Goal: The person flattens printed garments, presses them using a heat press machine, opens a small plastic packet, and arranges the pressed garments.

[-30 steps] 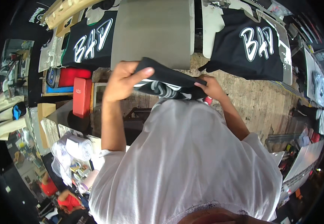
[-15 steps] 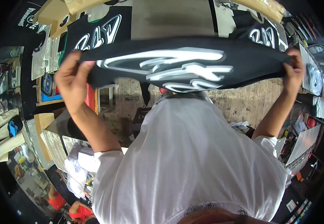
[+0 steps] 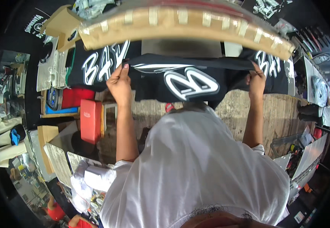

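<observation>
A black T-shirt (image 3: pixel 144 89) with a large white print is stretched between my two hands in front of my chest. Its upper edge is folded over, and printed cloth hangs below the fold. My left hand (image 3: pixel 120 83) pinches one end of that edge, thumb on top. At the other end, my right hand (image 3: pixel 256 81) grips the cloth with closed fingers. Beyond my left hand lies a black printed shirt (image 3: pixel 75 72), spread flat. Another black printed shirt (image 3: pixel 277 81) is laid out past my right hand, partly covered by the held one.
A long taped cardboard box (image 3: pixel 195 26) spans the far side above the shirts. To the left are a red box (image 3: pixel 90 123) and an open carton (image 3: pixel 60 24). Worn wooden floor (image 3: pixel 244 114) shows below. A person (image 3: pixel 328 114) stands far right; people in red (image 3: pixel 54 209) are lower left.
My hands have come closer together, the left moving right and the right moving left. The stretched shirt is now folded over at the top. More of the cardboard box shows.
</observation>
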The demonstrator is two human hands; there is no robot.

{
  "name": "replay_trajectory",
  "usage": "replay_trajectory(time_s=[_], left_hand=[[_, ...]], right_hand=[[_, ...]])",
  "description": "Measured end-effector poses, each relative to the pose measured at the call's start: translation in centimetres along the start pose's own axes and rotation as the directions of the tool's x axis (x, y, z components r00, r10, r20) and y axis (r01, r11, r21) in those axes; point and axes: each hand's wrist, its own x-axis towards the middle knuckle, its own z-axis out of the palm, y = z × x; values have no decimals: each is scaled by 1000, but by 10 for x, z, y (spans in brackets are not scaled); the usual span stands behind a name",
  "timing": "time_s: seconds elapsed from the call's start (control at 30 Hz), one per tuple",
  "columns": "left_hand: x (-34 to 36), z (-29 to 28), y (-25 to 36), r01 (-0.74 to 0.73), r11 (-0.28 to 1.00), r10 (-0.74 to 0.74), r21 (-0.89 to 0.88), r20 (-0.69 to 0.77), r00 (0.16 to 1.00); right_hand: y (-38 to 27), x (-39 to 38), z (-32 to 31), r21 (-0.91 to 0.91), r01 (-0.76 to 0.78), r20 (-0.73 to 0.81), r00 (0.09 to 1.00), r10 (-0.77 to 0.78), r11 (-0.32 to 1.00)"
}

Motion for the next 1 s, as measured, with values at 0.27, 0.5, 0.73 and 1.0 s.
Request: replay_trajectory(time_s=[0.27, 0.5, 0.73, 1.0], left_hand=[[158, 60, -122, 223, 644, 70, -732, 346, 936], [208, 83, -162, 307, 811, -197, -499, 261, 945], [219, 76, -168, 353, 887, -276, -298, 270, 922], [137, -4, -165, 229, 893, -360, 387, 311, 880]], right_hand=[[124, 164, 40, 383, 184, -343, 938, -46, 905], [187, 196, 25, 340, 36, -387, 916, 105, 940], [211, 175, 15, 274, -89, -344, 921, 184, 958], [219, 135, -5, 47, -127, -78, 988, 131, 991]])
